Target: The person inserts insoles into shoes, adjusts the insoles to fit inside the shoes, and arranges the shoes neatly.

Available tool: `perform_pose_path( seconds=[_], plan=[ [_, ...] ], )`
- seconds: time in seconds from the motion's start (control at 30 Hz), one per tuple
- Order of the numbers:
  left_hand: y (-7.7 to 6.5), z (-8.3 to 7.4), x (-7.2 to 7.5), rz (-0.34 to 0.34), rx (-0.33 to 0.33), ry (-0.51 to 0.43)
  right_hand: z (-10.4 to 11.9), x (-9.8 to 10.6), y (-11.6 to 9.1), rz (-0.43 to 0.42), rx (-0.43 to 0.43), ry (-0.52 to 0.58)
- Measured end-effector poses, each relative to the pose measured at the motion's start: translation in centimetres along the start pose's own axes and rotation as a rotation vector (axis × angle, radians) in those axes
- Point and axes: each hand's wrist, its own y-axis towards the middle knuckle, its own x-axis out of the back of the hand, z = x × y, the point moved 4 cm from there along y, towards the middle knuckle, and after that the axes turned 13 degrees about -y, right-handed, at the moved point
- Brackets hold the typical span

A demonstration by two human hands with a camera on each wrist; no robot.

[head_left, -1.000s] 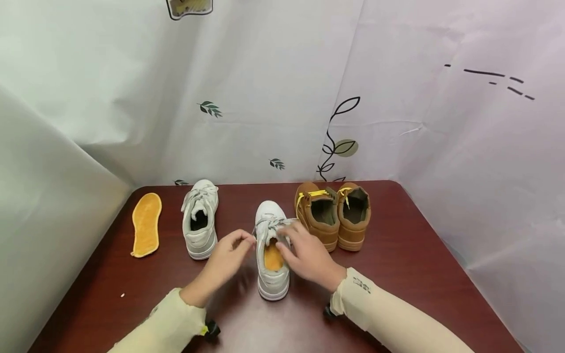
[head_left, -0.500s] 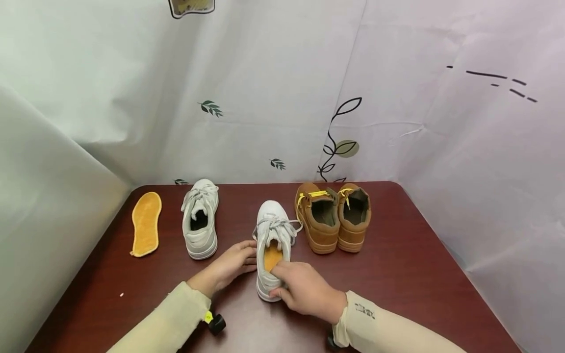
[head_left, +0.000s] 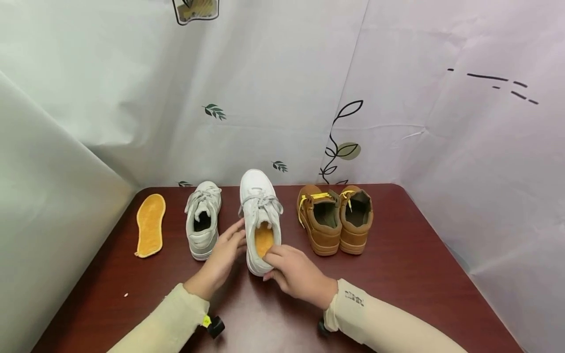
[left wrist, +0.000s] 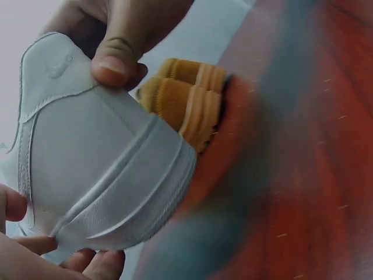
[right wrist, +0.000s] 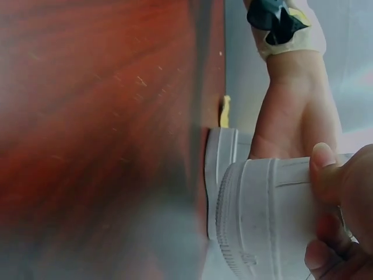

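A white lace-up sneaker [head_left: 263,205] is tilted and held up off the table between both hands, its toe pointing away from me. An orange insole [head_left: 264,239] shows inside it. At the heel collar my right hand [head_left: 301,277] pinches the shoe, fingers inside the opening and thumb [left wrist: 111,67] on the outside of the heel. My left hand [head_left: 224,254] holds the sneaker from its left side. Its fingertips [left wrist: 106,263] curl under the sole in the left wrist view, and part of this hand is hidden behind the shoe.
A second white sneaker [head_left: 201,240] stands left of the held one. Farther left lies a loose orange insole [head_left: 150,226]. Two brown shoes [head_left: 324,239] with yellow laces stand side by side on the right of the dark red table [head_left: 415,274]. White printed sheeting [head_left: 273,73] surrounds the table.
The right hand has gone from the laces back to the heel collar. Both hands have raised the sneaker from the table and moved it slightly left and away.
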Motion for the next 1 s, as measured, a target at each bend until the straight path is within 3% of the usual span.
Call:
perform_pose_path(
  seconds=[0.13,0.37,0.77,1.0],
  plan=[
    [0.3,-1.0,0.9,-0.042,-0.004,0.015,-0.2,-1.0,1.4,0.007,-0.011,0.01],
    [0.2,-0.2,2.3,-0.105,-0.001,0.041,0.7,-3.3,2.6,-0.007,0.001,0.008],
    [2.2,-0.2,2.1,-0.128,-0.008,-0.023,-0.9,-5.0,4.7,0.035,-0.035,-0.012],
    [2.0,0.2,2.1,-0.129,0.064,-0.003,-1.5,-6.1,5.9,0.08,-0.058,0.013]
  ],
)
